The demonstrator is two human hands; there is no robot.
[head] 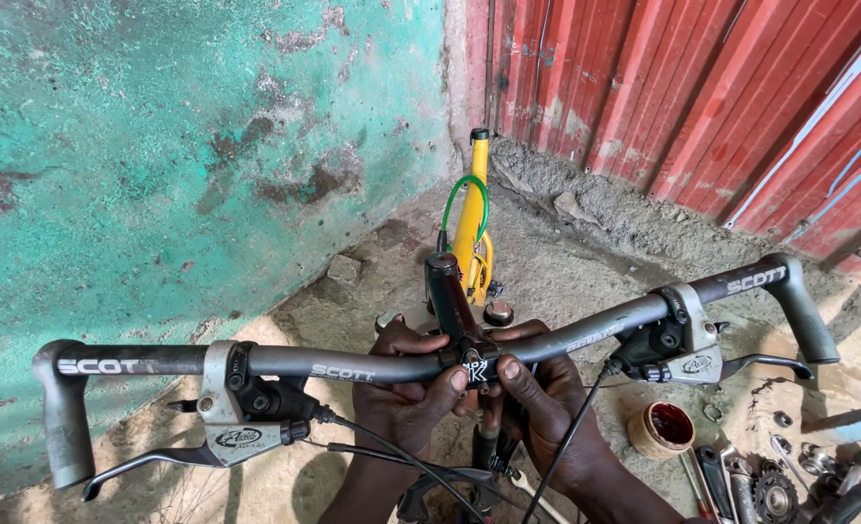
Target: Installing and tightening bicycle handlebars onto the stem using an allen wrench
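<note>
Surroundings beyond the grip

Peeling turquoise wall (159, 146) up and to the left of the grip; red corrugated metal sheeting (702, 97) up and to the right. Bare dirt ground (586, 252) beyond, with a stone (343, 269) lying up-left. Low to the right, a small round tin (661, 430) of red grease, then a toothed sprocket (773, 493) and loose nuts (783, 419) farther right, scattered among tools (717, 480).

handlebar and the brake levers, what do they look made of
Handlebar: looks like metal tube with a matte dark-grey painted finish, smooth and evenly round. Brake levers: likely cast metal, the left bare silver-grey with a dull sheen, the right darker. Bar ends look matte black, metal or plastic unclear.
</note>
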